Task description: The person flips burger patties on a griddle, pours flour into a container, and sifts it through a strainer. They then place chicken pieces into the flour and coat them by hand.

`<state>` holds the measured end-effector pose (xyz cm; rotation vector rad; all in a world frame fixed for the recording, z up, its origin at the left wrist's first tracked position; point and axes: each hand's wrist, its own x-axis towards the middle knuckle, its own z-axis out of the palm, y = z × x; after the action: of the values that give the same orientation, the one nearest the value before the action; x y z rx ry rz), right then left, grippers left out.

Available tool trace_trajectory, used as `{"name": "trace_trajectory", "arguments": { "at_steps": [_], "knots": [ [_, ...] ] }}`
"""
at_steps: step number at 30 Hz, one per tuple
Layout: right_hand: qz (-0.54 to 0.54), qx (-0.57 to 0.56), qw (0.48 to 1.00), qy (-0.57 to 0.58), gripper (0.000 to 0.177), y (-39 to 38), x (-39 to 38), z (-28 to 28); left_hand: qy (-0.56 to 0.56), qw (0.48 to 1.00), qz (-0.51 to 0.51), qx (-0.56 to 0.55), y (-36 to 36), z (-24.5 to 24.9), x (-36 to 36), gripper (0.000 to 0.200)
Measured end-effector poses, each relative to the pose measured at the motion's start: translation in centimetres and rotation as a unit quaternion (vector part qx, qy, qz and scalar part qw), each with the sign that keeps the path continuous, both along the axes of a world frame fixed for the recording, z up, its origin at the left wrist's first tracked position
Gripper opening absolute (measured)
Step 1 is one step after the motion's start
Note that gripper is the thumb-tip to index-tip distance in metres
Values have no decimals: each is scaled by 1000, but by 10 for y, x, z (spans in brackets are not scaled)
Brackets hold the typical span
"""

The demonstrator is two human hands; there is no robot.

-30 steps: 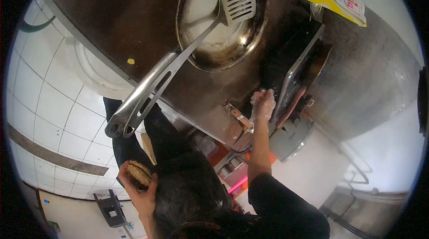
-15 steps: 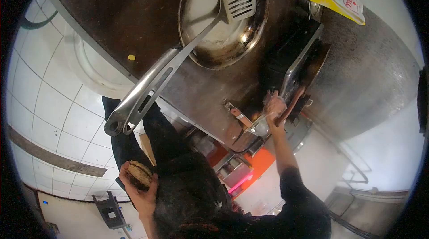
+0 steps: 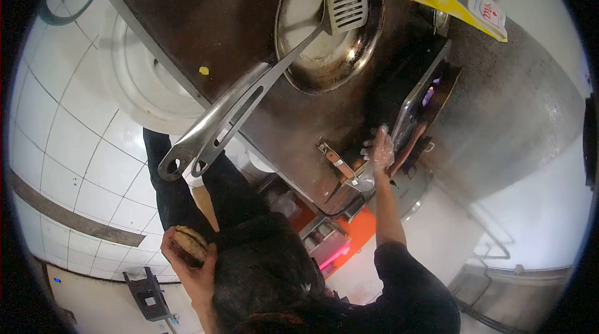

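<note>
My left hand [image 3: 193,271] is wrapped round a filled round bread [image 3: 191,245], browned, with a dark line through its middle, held low over the dark apron. My right hand [image 3: 379,150], in a clear plastic glove, is open with fingers stretched, right beside a black pan-like piece [image 3: 402,78] with a metal rim. A brown curved handle [image 3: 410,150] runs close by its wrist. Left of the glove lies a brown-handled tool [image 3: 339,164] with a pale band. A slotted metal spatula [image 3: 249,90] rests across a round pan [image 3: 318,81], its handle over the counter edge.
A yellow and clear bag [image 3: 449,0] lies at the back right. Bluish flame [image 3: 429,93] shows beside the black piece. A yellow scrap [image 3: 204,71] sits on the dark counter [image 3: 187,15]. White round tub [image 3: 134,93] stands by the counter's left edge, over white floor tiles.
My right hand has loosened from a closed shape to stretched fingers. A flame now shows beside the black piece. The view has shifted slightly; my left hand still holds the bread.
</note>
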<state>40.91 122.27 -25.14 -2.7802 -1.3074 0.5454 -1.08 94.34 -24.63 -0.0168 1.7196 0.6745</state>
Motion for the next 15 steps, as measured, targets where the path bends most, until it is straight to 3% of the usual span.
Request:
{"name": "trace_trajectory", "arguments": {
  "at_steps": [4,7,9,13,15],
  "knots": [
    [-26,8,999,31,59,-1,10,-1,-7,1000,6,-10,-1,-2,1,83],
    [-20,3,1000,16,73,-4,11,1,-10,1000,-6,-15,3,0,1,82],
    [-56,58,995,66,60,-5,12,2,1,1000,-20,-12,4,-1,3,82],
    [-124,86,976,155,57,-5,7,5,21,998,-57,1,7,-1,3,81],
    [122,68,986,-88,61,-4,2,-2,16,998,-57,-3,9,0,5,81]
  ]
}}
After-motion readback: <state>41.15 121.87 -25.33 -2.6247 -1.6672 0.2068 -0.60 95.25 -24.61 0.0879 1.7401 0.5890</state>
